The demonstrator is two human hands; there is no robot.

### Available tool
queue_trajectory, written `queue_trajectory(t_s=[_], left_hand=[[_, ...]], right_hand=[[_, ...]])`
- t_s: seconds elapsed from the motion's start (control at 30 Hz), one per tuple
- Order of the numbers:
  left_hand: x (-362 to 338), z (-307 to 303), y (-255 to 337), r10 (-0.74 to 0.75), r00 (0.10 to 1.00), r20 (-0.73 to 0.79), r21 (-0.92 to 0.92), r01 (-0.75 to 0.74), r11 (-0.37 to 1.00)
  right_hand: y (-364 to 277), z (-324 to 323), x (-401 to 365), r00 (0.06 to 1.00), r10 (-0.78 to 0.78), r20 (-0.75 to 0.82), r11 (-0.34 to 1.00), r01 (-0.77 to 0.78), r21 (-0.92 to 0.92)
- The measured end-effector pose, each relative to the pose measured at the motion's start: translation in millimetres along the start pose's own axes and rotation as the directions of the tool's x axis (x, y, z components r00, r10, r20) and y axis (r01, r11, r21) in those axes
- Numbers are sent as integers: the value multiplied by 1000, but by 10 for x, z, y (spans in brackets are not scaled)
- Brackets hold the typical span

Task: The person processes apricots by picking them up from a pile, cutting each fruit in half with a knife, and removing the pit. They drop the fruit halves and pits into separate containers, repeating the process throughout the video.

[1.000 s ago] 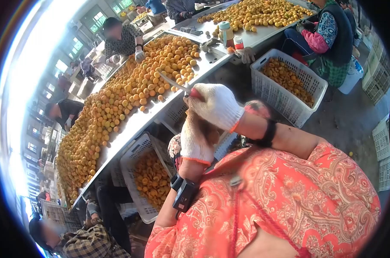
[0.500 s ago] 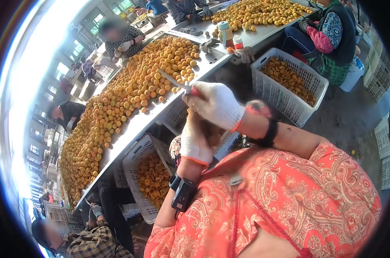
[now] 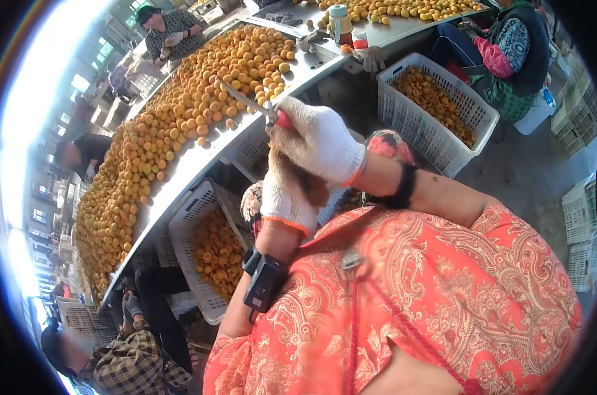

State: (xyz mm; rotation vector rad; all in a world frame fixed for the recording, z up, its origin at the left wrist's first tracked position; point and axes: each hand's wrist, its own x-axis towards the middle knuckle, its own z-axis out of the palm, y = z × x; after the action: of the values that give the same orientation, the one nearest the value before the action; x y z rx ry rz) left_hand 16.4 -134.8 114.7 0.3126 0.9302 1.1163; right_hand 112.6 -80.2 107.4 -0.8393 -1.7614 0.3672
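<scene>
My right hand (image 3: 324, 141), in a white knitted glove with an orange cuff, is closed around the red handle of a knife (image 3: 244, 99). The blade points up and to the left, in front of a big heap of apricots (image 3: 193, 92) on the metal table. Just below, close against the right hand, is my left hand (image 3: 286, 197), in a matching soiled glove. Its fingers look curled, and whatever they hold is hidden. Left of my lap stands a white plastic crate (image 3: 192, 214) with opened apricots (image 3: 216, 253) in it.
The metal table's edge (image 3: 155, 238) runs diagonally before me. Another white crate (image 3: 436, 155) of apricot pieces stands at right, beside a seated co-worker (image 3: 519, 59). A plaid-sleeved person (image 3: 130, 362) sits at lower left. A flask (image 3: 340, 25) and a red-and-white container (image 3: 359, 39) stand on the table.
The view has shifted, so the table and crates appear further left and higher. Both gloved hands remain together, with the knife still in the right one.
</scene>
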Motion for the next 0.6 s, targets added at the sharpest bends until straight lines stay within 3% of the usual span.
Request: queue_trajectory(t_s=[0.1,0.17,0.2,0.23,0.37,0.47,0.6], left_hand=[[32,-93,34,1,1000,-3,90,-1,996],[151,-324,57,17,968,251,45,-29,999],[149,-325,91,64,951,303,9,-70,998],[204,-421,79,194,940,280,-102,-172,980],[180,-503,252,475,818,324,-42,-490,871],[136,-523,306,528,792,307,-35,-545,838],[67,-449,317,571,770,284,-6,-594,805]], right_hand=[[35,-28,-30,1000,27,-12,999,-27,-24],[72,-62,-36,999,-36,-32,997,34,-65],[50,-101,-32,1000,-9,-24,1000,8,-11],[65,-122,-41,1000,1,-22,1000,-1,-18],[60,-222,-120,995,71,65,996,-74,50],[95,-198,-216,963,85,256,996,-90,7],[65,-219,-247,922,147,358,989,-150,-21]])
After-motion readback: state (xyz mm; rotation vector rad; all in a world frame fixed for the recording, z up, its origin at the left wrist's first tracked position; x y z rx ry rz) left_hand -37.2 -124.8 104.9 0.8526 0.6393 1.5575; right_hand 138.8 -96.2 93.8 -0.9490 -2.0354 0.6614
